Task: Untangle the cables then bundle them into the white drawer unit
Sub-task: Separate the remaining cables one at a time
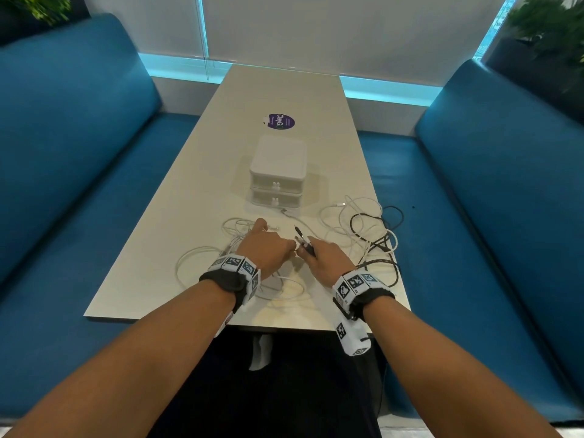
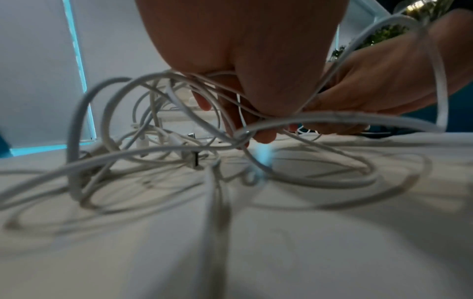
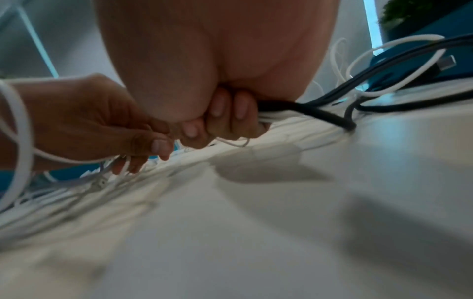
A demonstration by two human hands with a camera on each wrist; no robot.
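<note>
The cables are still one loose tangle on the near part of the table. White cables lie mostly to the left, and a black cable loops with more white ones on the right. The white drawer unit stands farther away in the middle, both drawers closed.

The left hand has its fingers curled around several white strands. The right hand is closed on the black cable and some thin white ones, touching the left hand.

To do this step well, I think it is better to follow one cable from its plug and pull slowly, so that the loops do not tighten.

The table is long and pale, with a purple sticker behind the drawers. Blue sofas stand on both sides, with plants in the far corners.
</note>
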